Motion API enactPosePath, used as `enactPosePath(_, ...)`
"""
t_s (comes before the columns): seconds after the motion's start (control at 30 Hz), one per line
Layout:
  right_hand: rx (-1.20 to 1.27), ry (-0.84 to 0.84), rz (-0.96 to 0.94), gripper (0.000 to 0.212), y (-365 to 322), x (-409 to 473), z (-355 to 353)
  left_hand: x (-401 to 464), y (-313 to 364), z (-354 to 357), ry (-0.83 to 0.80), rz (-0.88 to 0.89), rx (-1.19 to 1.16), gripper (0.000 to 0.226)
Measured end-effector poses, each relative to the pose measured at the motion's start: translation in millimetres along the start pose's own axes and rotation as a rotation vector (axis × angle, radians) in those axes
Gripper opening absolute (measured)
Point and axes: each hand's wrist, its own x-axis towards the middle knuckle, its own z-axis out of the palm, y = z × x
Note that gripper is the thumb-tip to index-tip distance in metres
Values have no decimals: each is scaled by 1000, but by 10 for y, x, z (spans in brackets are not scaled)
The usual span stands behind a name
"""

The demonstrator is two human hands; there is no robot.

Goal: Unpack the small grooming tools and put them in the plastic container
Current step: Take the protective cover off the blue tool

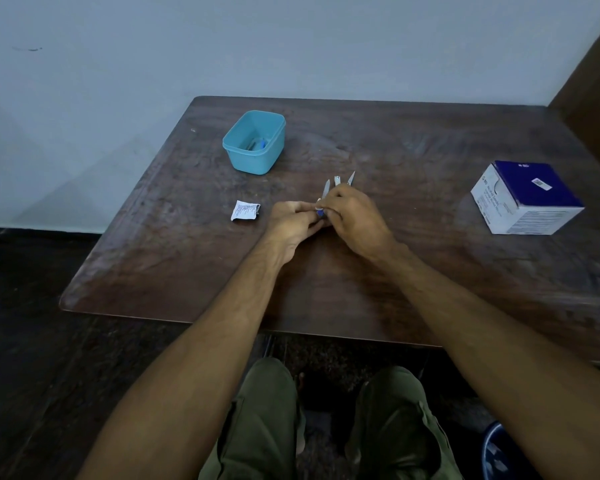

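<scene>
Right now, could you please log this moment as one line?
both hands grip metal tools | blue container holds items | wrapper on table

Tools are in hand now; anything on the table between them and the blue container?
Nothing visible. The metal tools held by both hands sit just right of and nearer than the blue container, with bare table between. The torn wrapper lies off that line, left of the left hand.
</scene>
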Motion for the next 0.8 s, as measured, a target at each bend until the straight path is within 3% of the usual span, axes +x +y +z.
enactPosePath(0.43,-29,14,29,25,1,66,-58,-43,-50,-1,6,-3,21,11)
enactPosePath(0.6,-63,4,-83,19,-38,-54,9,-24,-52,19,78,38,19,15)
enactPosePath(0.8,194,198,119,17,-13,17,-35,-27,-43,5,66,1,-36,6)
